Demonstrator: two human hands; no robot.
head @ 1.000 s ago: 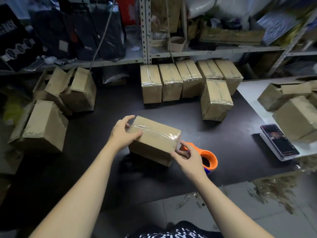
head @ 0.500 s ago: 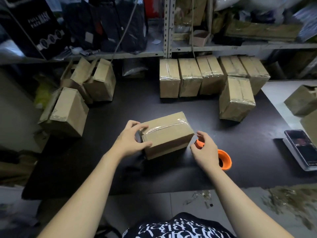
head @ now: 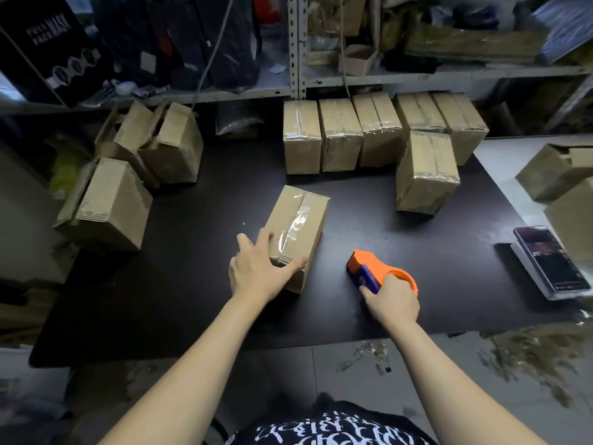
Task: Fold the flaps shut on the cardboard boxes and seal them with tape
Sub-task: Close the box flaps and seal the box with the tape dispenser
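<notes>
Open boxes (head: 109,203): several stand at the left edge of the table (head: 192,300), flaps up and no tape on them.
Left hand (head: 261,271): fingers are straight and spread wide, and the palm lies flat over the near end of the box. It presses rather than grips.
Box (head: 298,226): it lies mid-table with its long side running away from the person. The flaps are shut, and clear tape runs along the top seam and down the near end.
Handling: the box is probably light. It should be stiff at edges and corners, while the middles of the panels are likely to give. The tape strip looks slick, so bare cardboard at the two short ends is the safer hold.
Sealed row (head: 378,133): five taped boxes stand at the back under the shelf, with a sixth just in front of them.
Dispenser (head: 369,268): orange with a blue part, it rests on the table right of the box and apart from it.
Right hand (head: 393,301): the fingers curl round the dispenser's ring and hold it.
Phone (head: 548,261): it lies at the far right with the screen lit.
</notes>
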